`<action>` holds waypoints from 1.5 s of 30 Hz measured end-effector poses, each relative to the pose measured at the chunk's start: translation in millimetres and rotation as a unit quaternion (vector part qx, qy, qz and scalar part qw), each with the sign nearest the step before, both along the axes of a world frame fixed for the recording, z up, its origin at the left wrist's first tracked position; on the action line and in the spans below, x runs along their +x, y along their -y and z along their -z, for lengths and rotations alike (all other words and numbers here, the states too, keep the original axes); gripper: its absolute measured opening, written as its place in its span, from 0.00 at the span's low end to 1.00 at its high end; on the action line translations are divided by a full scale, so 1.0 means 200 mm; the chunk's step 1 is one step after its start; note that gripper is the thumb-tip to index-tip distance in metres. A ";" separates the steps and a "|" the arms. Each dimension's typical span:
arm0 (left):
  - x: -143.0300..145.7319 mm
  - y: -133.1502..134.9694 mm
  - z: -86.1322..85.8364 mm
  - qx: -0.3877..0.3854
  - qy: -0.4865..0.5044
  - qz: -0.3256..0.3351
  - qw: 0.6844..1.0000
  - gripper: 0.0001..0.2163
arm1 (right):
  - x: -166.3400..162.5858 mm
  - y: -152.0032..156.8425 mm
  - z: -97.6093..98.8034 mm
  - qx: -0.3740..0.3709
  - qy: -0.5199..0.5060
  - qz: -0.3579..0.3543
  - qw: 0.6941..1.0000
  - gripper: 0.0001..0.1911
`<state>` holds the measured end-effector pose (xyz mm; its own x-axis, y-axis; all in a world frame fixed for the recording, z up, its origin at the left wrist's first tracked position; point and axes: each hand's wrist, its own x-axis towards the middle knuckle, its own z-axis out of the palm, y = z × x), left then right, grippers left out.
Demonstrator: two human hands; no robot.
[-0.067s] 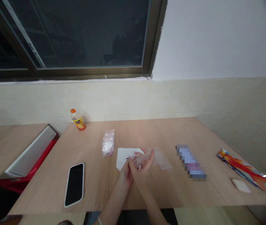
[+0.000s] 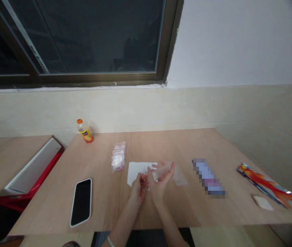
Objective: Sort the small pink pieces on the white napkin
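Far left of the frame: a red-and-white box (image 2: 34,169) stands in the gap just beside your counter (image 2: 161,212), tilted across the view.
Lower left: your phone (image 2: 81,202) lies face up on the counter, black screen in a white case.
Upper left of the counter: an orange-capped juice bottle (image 2: 85,131) stands upright near the back wall.
Left of centre: a stack of small zip bags (image 2: 118,156) with reddish edges lies just beside the white paper sheet (image 2: 135,173).
Centre, your left hand (image 2: 138,188): closed over the sheet, grasping small reddish bits (image 2: 143,181), too small to identify.
Centre, your right hand (image 2: 161,180): curled and raised just beside your left, grasping a small clear plastic bag (image 2: 160,172).
Right of your hands: a clear plastic film (image 2: 180,177) lies on the counter; you can't tell whether it joins the bag.
Right of centre: a blurred packet (image 2: 209,177) lies at a slant.
Far right: a colourful foil packet (image 2: 267,185) lies near the counter's edge, with a cream-coloured bar (image 2: 262,202) just below it.
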<state>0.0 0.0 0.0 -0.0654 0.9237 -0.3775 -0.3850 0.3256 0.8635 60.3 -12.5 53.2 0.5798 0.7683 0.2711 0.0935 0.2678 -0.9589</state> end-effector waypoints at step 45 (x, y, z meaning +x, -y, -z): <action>-0.19 -0.11 0.12 0.195 -0.672 0.171 0.693 0.13 | 0.45 -0.13 0.55 -0.232 0.470 0.091 0.847 0.39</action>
<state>-38.8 21.5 -23.5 0.1309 0.9868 0.0953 0.8958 -0.1589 0.4152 149.6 12.6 -57.5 0.3957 0.8397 0.3718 0.8731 -0.2185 -0.4358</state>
